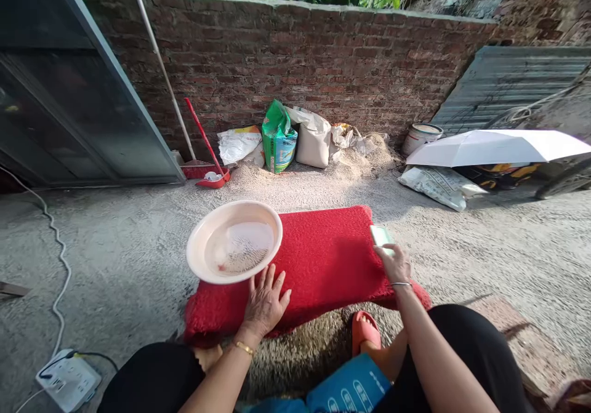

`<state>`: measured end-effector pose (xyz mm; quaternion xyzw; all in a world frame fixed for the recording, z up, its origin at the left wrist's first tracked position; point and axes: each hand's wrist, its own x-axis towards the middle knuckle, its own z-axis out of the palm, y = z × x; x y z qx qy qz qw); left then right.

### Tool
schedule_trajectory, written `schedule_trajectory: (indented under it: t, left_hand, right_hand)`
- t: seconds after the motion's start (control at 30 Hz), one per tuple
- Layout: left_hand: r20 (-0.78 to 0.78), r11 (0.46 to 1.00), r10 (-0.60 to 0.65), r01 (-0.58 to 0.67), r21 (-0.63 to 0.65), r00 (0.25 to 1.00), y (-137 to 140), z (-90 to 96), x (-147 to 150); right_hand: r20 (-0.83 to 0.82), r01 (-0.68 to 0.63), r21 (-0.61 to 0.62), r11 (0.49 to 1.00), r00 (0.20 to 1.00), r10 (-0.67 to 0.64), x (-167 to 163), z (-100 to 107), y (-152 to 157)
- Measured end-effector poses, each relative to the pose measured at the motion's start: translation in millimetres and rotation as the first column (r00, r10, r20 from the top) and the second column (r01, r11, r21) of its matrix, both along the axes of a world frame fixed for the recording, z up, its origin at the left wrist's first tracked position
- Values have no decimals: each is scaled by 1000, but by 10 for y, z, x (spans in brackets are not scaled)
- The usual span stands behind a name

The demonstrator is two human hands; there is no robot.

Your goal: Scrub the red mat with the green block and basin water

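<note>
A wet-looking red cloth [330, 253] with a fuzzy surface is spread over a low bench-like support in front of me. Fingers spread, my left hand [266, 302] lies flat on its near left part, with fingertips close to the basin's rim. The pale pink plastic basin [196, 259] holds water and rests on the cloth's left end. At the right edge of the cloth, my right hand [396, 265] grips a pale green, flat rectangular block [381, 236]. The underside of that block is hidden, so its exact kind is unclear.
A red dustpan [217, 182], a green bag [278, 139] and a white sack [314, 142] stand along the brick wall [286, 62]. At right is a white umbrella [498, 147]. A power strip [68, 379] with a cable lies at lower left. My feet flank the bench.
</note>
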<state>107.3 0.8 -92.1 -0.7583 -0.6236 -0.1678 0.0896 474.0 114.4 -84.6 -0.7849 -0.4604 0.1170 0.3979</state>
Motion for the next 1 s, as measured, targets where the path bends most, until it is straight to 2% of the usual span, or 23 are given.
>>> schedule_trajectory:
  t: [0.1,0.17,0.23,0.33,0.4,0.47,0.57,0.63,0.67,0.73,0.8,0.9,1.0]
  left_hand:
    - [15,1000,6,-5,-18,1000,-7,-1,5]
    - [15,1000,5,-5,-26,1000,-11,0,3]
    - [11,1000,6,-6,-30,1000,-13,0,-2]
    - [7,999,6,-6,-35,1000,-14,-3,-7]
    - [13,999,8,-7,-35,1000,-14,-8,-6]
    - [24,999,9,-9,-30,1000,-15,-14,0]
    - [36,1000,12,-11,-26,999,-18,-15,9]
    - [42,1000,16,-15,-24,999,-20,-11,12]
    - [44,1000,17,-16,-23,999,-21,-7,12]
    - [45,1000,16,-15,-22,999,-22,3,11]
    - [40,1000,14,-13,-24,999,-21,13,11]
    - [29,999,17,-16,-30,999,-17,21,11]
    - [22,999,15,-15,-28,1000,-14,19,10]
  right_hand:
    - [-22,-246,-19,969,969,245,-654,2,19]
    - [42,-441,-20,898,897,441,-1119,4,9]
    - [154,-602,-27,798,786,599,-1500,13,9]
    - [290,-734,-64,676,634,717,-1788,44,83]
    - [328,-759,-106,643,584,743,-1752,70,194]
    - [338,-733,-145,665,595,729,-1547,94,338]
    - [308,-576,-211,790,728,613,-1020,134,567]
    - [251,-395,-283,874,849,465,-615,165,692]
    - [219,-298,-318,900,900,376,-419,182,738]
    - [171,-121,-359,926,966,192,-70,220,790]
    - [134,20,-348,937,991,28,188,267,794]
    - [38,91,-309,947,996,-84,317,348,761]
    - [-71,-20,-253,967,997,3,66,391,721]
